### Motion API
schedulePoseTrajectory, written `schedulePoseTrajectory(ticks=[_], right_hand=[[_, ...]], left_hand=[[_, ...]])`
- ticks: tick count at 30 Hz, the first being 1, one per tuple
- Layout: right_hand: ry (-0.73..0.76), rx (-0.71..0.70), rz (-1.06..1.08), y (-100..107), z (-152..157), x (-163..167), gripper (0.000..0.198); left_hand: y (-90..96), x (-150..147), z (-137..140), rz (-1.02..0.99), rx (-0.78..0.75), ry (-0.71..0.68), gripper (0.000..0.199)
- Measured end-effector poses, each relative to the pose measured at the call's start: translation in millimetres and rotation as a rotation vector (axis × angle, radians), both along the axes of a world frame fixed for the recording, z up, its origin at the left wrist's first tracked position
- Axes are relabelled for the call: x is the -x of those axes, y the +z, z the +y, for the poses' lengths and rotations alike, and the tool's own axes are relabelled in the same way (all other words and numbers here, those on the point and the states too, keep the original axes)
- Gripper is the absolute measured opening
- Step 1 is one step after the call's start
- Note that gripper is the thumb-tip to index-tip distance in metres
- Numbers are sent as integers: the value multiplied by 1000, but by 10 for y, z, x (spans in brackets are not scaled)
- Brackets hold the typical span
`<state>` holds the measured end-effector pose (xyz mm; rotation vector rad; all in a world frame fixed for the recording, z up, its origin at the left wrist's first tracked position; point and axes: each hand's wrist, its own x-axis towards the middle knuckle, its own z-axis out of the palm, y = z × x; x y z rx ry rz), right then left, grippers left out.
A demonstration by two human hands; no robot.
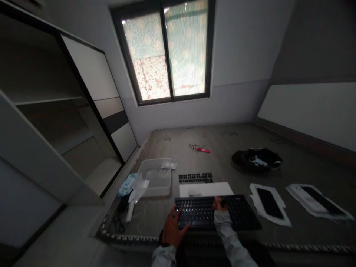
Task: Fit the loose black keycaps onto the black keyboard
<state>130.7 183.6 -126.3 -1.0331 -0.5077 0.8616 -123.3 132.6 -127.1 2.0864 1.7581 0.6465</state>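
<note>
In the head view, one tub (157, 191) stands on the bed (218, 161) left of the keyboard (198, 213), one white board (213, 189) and rows of keycaps (191, 178) lie behind, one red tool (204, 150) farther back, one black hat (244, 159) and two dark slabs (269, 203) rightward. The single keyboard, black, wide and low, lies near the bed's front edge, partly covered by both hands. The left hand's (172, 229) grip is spread over its left end; the right hand's (219, 206) pinches a small dark piece (223, 203).
</note>
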Motion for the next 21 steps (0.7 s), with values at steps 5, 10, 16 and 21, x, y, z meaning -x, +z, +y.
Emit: schedulePoseTrajectory(ticks=[5,10,16,21], right_hand=[[129,40,66,1,159,-206,62],[231,12,92,-6,171,-418,63],[268,6,165,45,113,-508,61],[207,-25,275,143,67,-479,60]], left_hand=[[68,-26,1,-2,-49,-16,68],[59,-22,-3,4,-82,-33,67],[82,-35,-10,26,-82,-28,66],[59,-30,-7,27,-81,-34,67]])
